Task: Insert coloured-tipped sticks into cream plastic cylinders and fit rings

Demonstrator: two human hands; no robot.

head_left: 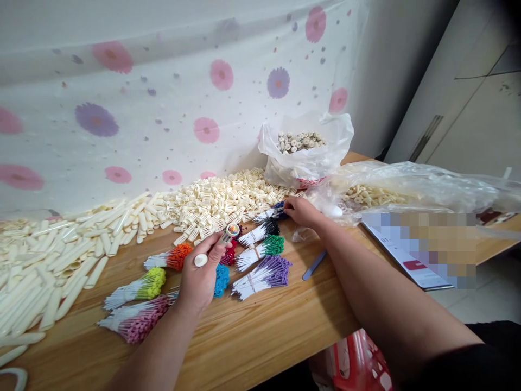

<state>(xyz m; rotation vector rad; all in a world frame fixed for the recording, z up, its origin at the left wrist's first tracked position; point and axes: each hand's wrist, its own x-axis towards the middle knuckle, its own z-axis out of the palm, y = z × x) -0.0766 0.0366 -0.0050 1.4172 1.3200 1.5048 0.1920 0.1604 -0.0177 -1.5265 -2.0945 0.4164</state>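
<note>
My left hand (201, 277) is closed around a cream pen barrel (225, 237), whose upper open end shows several coloured tips inside. A round white end (200, 260) sticks out on the hand's other side. At the back, my right hand (300, 210) has its fingers pinched at the coloured ends of a dark blue bundle of pen refills (271, 213); how many they grip is hidden. Nearby lie black refills (260, 232), green refills (262, 252) and purple refills (262, 276). Blue refills (221, 281) and red refills (230, 254) are partly behind my left hand.
Orange (175, 256), yellow (138, 288) and pink refill bundles (138, 317) lie left. Behind are heaped slotted cream parts (228, 203) and long cream tubes (77, 255). A plastic bag (305, 163) holds round-ended parts. A blue-grey strip (314, 266) and a booklet (399, 252) lie right.
</note>
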